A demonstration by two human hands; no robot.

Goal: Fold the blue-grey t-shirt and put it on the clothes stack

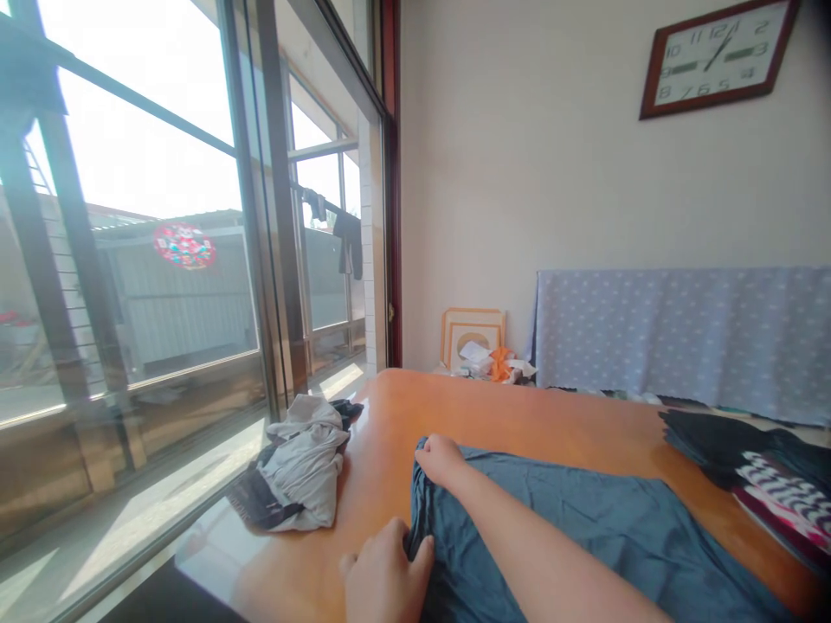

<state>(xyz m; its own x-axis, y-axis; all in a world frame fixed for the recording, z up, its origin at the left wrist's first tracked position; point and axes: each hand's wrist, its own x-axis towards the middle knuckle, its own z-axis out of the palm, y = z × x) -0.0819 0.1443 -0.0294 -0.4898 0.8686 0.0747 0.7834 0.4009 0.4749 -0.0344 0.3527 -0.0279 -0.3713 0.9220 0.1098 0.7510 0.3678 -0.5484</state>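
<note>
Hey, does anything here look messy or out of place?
Mainly the grey clothes: they lie crumpled on the table beside the window, unlike the flatter pile at right. The clock looks tilted, though lens distortion may cause that.

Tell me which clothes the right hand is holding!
The blue-grey cloth: the right hand grips its corner. Neither hand touches the pale-grey heap at left or the dark, striped pile at right.

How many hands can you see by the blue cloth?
2. The right hand grips the blue cloth near its far-left corner; the left hand is closer in, at the cloth's left edge. No other hands show.
</note>
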